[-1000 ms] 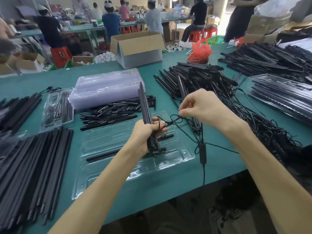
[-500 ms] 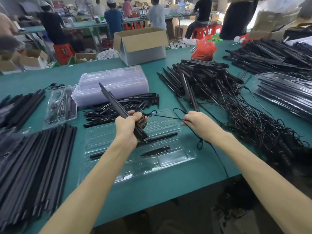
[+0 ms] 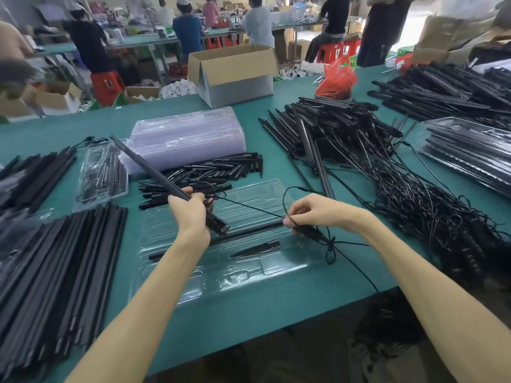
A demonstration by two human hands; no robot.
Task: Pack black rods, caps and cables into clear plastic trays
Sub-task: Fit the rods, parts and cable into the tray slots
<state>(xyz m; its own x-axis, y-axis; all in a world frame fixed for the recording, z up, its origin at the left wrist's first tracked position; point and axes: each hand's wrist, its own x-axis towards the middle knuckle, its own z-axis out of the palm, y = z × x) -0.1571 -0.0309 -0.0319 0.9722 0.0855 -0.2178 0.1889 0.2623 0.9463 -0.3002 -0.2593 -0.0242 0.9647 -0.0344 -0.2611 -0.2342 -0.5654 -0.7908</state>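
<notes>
Worktop: green cloth-covered worktop [image 3: 249,313], carrying all below.
Near-left corner: bundle of long black rods [image 3: 55,272], side by side, ends toward the near edge.
Left edge, further back: second pile of black rods [image 3: 36,175]; just right of it, small clear plastic tray of black parts [image 3: 103,172].
Far of centre: stack of empty clear plastic trays [image 3: 188,139]; heap of short black caps [image 3: 210,172] just in front.
Left hand [image 3: 190,214]: clenched round the lower end of a long black rod [image 3: 143,162], tilted up toward the far-left corner.
Far edge: open cardboard box [image 3: 235,76]; red plastic bag [image 3: 338,78] to its right.
Near edge, centre: clear moulded plastic tray [image 3: 249,277] under both hands; black rod [image 3: 249,231] lengthwise in one channel, pointed black spike [image 3: 257,248] in the slot nearer.
Cable: thin black cable [image 3: 249,206], taut from the gripped rod end to the right hand, above the tray.
Right hand [image 3: 315,214]: pinching the cable beside a small black inline block [image 3: 307,232], over the tray's right end; slack loops trailing off the near edge.
Right of centre: heap of black rods with tangled cables [image 3: 345,128].
Right edge: filled clear tray of rods [image 3: 470,150].
</notes>
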